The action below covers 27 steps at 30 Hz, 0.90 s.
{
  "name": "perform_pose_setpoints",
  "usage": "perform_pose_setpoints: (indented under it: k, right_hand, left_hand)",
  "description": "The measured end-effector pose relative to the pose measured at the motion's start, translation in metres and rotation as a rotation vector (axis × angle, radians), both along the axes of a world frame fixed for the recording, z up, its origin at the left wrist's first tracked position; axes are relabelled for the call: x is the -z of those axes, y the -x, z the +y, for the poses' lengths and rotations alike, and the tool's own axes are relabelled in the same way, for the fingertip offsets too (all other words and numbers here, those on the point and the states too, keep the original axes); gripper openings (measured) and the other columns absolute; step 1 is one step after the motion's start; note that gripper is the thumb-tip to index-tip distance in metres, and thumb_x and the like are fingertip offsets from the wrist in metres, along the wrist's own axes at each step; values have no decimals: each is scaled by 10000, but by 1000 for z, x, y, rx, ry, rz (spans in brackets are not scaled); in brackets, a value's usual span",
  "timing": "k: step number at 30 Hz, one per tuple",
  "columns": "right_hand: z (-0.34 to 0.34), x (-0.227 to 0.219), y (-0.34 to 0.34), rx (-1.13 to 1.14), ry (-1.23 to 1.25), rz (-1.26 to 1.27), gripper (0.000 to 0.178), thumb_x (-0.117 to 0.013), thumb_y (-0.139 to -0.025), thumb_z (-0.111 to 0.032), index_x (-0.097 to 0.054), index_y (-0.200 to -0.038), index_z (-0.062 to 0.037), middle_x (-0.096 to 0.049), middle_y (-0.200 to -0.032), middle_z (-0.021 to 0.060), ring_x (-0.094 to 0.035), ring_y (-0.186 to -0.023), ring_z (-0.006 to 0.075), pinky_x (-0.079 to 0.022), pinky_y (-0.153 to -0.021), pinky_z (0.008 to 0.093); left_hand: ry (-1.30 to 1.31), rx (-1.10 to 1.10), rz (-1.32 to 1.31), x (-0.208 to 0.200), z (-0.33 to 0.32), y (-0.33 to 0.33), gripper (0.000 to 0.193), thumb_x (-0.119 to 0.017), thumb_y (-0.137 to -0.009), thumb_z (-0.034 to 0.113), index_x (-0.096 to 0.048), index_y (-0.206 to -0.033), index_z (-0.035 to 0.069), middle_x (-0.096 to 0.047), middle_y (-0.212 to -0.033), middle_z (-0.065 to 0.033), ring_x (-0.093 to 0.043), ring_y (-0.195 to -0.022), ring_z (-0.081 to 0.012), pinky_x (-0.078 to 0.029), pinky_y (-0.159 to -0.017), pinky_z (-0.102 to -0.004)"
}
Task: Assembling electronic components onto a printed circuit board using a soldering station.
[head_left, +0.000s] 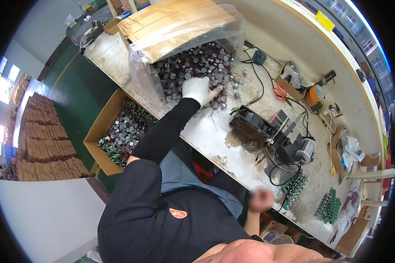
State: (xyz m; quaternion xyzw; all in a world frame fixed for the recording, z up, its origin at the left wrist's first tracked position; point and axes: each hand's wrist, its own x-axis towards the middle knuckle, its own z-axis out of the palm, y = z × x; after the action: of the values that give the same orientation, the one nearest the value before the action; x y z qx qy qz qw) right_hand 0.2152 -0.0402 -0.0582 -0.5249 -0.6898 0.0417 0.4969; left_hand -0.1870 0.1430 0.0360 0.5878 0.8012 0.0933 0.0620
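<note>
My left hand (196, 90), in a white glove, rests on a large heap of small round silver parts with thin wires (186, 65). The heap spills out of a clear plastic bag (145, 81) on the bench. The gloved fingers are curled together toward the right, and whatever is between them is too small to make out. My bare right hand (262, 199) is at the front edge of the bench, close to a bundle of green circuit boards (295, 190). A blur covers its fingers, so their position is hidden.
A cardboard flap (175, 26) covers the bag. Below the bench's left edge stands a box (94, 147) of similar parts. To the right are a black machine with a wire spool (306, 150), red-handled scissors (280, 92), loose cables and more green boards (328, 207).
</note>
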Motion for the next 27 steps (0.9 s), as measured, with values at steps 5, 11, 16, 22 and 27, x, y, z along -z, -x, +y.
perform_pose_setpoints:
  k: [5, 11, 16, 22, 27]
  right_hand:
    - [4, -2, 1, -16, -33, 13, 167, -690, -772, -27, -540, -702, -12, -461, -618, 76, -394, -508, 181, -306, -481, 293]
    - [3, -2, -3, 27, -24, -8, 202, -741, -708, -63, -542, -695, -35, -502, -603, 99, -462, -522, 256, -352, -489, 335]
    - [3, 1, -2, 3, -35, -5, 193, -743, -704, -41, -553, -732, -29, -514, -616, 98, -464, -521, 240, -358, -482, 324]
    - [3, 3, 2, -11, -45, 11, 168, -704, -759, -28, -543, -710, -22, -479, -620, 72, -403, -507, 177, -315, -480, 289]
    - [3, 2, -1, -13, -55, -21, 161, -704, -757, -26, -549, -719, -19, -484, -623, 77, -415, -504, 177, -328, -473, 289]
  left_hand:
    - [-46, 14, -13, 5, -22, -22, 538, -680, -753, 521, -593, -1031, 69, -654, -801, -159, -646, -805, -350, -514, -701, -450]
    - [-229, 150, -100, -43, -29, -11, 777, -687, -744, 551, -486, -1284, 30, -538, -1151, -277, -583, -1032, -377, -481, -892, -425]
    - [130, -231, 62, -64, 34, 69, 801, -518, -840, 642, -513, -1275, -30, -594, -1194, -236, -594, -1101, -324, -475, -909, -434]
    - [224, -522, 291, 8, 60, 117, 805, -398, -882, 657, -527, -1273, -35, -546, -1259, -267, -573, -1127, -369, -471, -899, -526]
    - [342, -297, 103, 1, 44, 106, 860, -330, -860, 712, -572, -1230, -26, -581, -1234, -225, -577, -1131, -342, -473, -929, -432]
